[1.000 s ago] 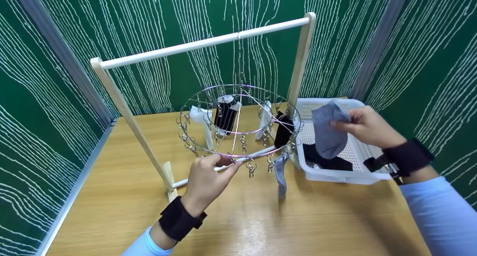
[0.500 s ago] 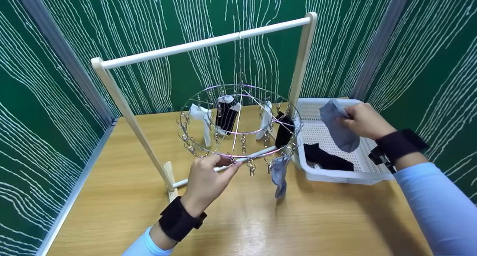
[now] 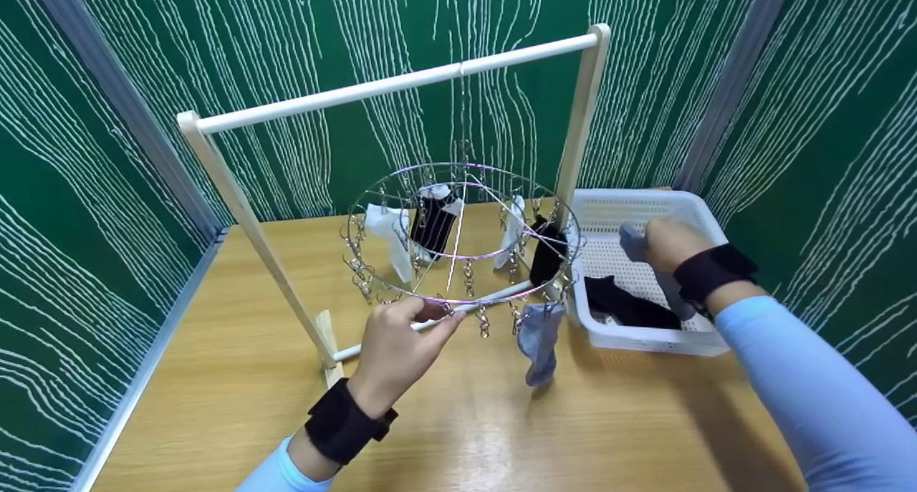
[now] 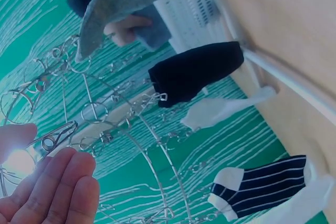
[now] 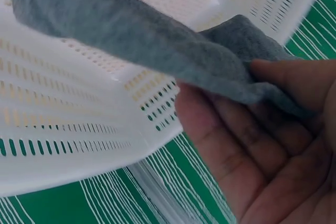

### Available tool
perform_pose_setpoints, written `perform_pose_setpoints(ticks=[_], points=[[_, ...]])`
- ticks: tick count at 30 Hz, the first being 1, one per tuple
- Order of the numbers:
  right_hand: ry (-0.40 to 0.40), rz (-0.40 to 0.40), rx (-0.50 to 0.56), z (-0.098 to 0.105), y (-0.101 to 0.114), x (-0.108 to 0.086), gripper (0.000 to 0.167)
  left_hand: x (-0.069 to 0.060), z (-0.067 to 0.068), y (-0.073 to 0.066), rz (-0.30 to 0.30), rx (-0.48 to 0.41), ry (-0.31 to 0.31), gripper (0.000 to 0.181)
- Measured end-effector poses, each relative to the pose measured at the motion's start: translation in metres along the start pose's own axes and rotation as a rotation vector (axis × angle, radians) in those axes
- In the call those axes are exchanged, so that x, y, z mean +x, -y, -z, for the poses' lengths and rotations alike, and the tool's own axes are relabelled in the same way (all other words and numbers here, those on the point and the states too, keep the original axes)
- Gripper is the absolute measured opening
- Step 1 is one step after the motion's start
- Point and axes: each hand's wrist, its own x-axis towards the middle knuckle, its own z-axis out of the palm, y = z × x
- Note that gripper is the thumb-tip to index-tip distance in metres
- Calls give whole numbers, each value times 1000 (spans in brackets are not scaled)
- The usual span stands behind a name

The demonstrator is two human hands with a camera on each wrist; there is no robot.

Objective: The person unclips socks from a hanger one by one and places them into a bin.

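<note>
My left hand [image 3: 405, 345] pinches a metal clip [image 4: 51, 141] at the near rim of a round wire hanger [image 3: 487, 254]. A grey sock [image 5: 131, 40] is held between the thumb and fingers of my right hand [image 3: 673, 241], over the white basket [image 3: 655, 341]. My right hand and wrist hide part of it in the head view. Another grey sock [image 3: 539, 338] hangs from the hanger's near right side. Farther round hang a black sock [image 3: 548, 259], a black-and-white striped sock [image 3: 434, 227] and two white ones, left [image 3: 387, 223] and right [image 3: 510, 230].
The hanger is suspended from the top bar [image 3: 394, 84] of a wooden stand whose right post [image 3: 582, 112] rises beside the basket. Black fabric [image 3: 627, 306] lies inside the basket. Several unused clips dangle round the rings. Green walls enclose the wooden table [image 3: 466, 420].
My right hand has moved left and turned over with its sock, now lower over the basket. The hanging grey sock has swung round, showing its broad side. My left hand has stayed put.
</note>
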Motion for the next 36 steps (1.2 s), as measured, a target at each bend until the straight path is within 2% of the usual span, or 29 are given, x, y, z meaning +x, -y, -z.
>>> perform_pose_setpoints(ticks=[5, 9, 11, 13, 18, 20, 26, 31, 33, 36], points=[[7, -25, 27, -20, 16, 1, 48, -1, -1, 1, -11, -1, -7, 10], [28, -17, -12, -32, 27, 4, 54, -1, -2, 1, -19, -5, -10, 10], [69, -26, -36, -37, 32, 7, 56, -1, -2, 1, -23, -7, -11, 10], [118, -27, -61, -40, 35, 10, 55, -2, -2, 2, -25, -9, -13, 10], [252, 3, -56, -45, 40, 13, 25, -2, -1, 2, -17, 2, -10, 11], [298, 20, -32, -47, 42, 14, 21, -2, 0, 2, -11, 8, -8, 11], [416, 61, 12, -54, 42, 17, 40, -1, 0, 2, 1, 11, -2, 12], [503, 25, 90, -55, 38, 18, 43, 0, 0, 1, -3, 10, 3, 11], [512, 36, 104, -52, 36, 17, 44, 0, 1, 0, -7, 17, -1, 11], [483, 79, 112, -46, 35, 17, 44, 1, 1, 1, -12, 27, -11, 11]])
